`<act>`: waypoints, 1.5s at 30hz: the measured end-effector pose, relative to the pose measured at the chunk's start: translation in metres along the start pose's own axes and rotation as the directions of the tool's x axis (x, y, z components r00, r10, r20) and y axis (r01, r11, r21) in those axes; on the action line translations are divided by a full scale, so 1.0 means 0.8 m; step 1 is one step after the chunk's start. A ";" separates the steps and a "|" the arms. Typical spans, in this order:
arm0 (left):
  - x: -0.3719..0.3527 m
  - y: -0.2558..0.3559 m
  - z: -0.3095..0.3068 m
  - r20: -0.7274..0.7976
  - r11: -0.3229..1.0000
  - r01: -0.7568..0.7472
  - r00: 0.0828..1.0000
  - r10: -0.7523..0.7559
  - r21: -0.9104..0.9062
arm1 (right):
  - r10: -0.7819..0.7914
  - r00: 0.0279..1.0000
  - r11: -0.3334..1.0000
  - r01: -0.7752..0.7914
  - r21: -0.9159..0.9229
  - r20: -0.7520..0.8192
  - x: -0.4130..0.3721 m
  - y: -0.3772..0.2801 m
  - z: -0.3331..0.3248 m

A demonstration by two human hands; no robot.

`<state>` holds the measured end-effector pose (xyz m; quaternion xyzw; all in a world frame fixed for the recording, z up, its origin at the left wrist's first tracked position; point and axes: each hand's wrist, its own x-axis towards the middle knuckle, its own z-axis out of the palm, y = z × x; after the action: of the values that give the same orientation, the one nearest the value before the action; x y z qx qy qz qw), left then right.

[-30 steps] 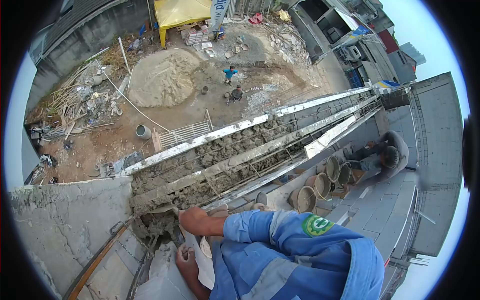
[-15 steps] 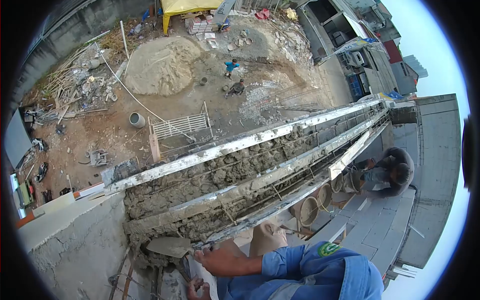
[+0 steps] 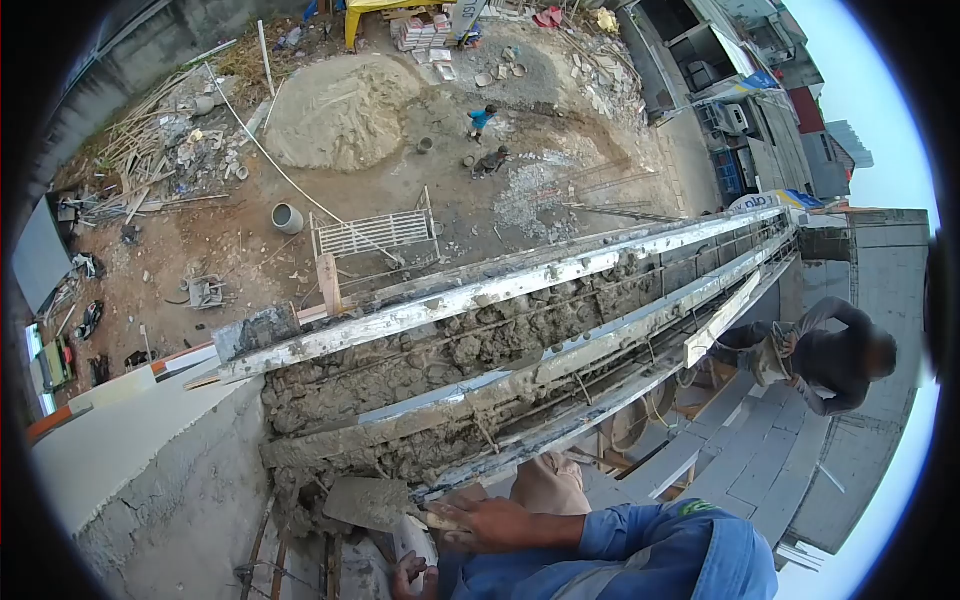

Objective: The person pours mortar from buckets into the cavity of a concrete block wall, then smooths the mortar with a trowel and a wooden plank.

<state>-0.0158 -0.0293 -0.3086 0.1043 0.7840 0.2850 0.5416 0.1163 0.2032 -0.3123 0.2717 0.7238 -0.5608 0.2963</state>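
Observation:
My right hand [image 3: 488, 525] reaches in from the right in a blue sleeve [image 3: 640, 535], its fingers closed round the handle of a trowel. The trowel's flat, mortar-smeared blade [image 3: 368, 503] points left, over wet concrete [image 3: 300, 490] at the near end of a beam form. Low at the bottom edge, my left hand [image 3: 412, 578] is partly cut off, its fingers curled at a white object [image 3: 413, 540] whose kind I cannot make out. That object lies just below the trowel, between my two hands.
Long white-edged boards [image 3: 520, 290] flank a concrete-filled form with rebar. On the right, a co-worker [image 3: 835, 350] holds a bucket [image 3: 768, 362] above grey planks [image 3: 765, 440]. Far below lie a sand heap [image 3: 345, 110], a metal frame [image 3: 375, 235] and two people.
The view has shifted, moving the scene right and down. My right hand and the trowel appear farther right. The co-worker has risen from bending and lifted a bucket.

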 end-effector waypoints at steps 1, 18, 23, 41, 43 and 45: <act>0.002 0.005 -0.001 0.004 0.999 -0.021 1.000 0.021 0.030 | -0.018 0.999 1.000 0.017 -0.015 -0.034 0.002 0.001 -0.001; 0.016 0.024 0.016 -0.158 0.999 -0.005 0.987 0.013 0.050 | -0.262 0.962 0.856 0.193 -0.479 -0.081 -0.021 -0.109 -0.122; 0.010 0.011 0.018 -0.149 0.996 -0.063 0.986 0.072 0.066 | -0.314 0.944 0.812 0.210 -0.545 -0.105 -0.012 -0.110 -0.128; 0.014 0.039 0.005 -0.048 0.995 -0.087 0.995 0.085 -0.053 | -0.357 0.920 0.707 0.153 -0.691 -0.162 0.030 -0.143 -0.081; 0.011 0.038 0.005 -0.051 0.995 -0.102 0.994 0.101 -0.020 | -0.330 0.938 0.675 0.153 -0.722 -0.109 -0.006 -0.169 -0.101; 0.003 0.044 0.010 -0.122 0.988 -0.154 0.981 0.153 0.006 | -0.333 0.935 0.648 0.131 -0.751 -0.124 -0.004 -0.177 -0.102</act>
<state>-0.0147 0.0035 -0.2931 0.1460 0.8047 0.3331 0.4693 0.0055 0.2509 -0.2021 0.1033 0.9470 -0.2188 0.2112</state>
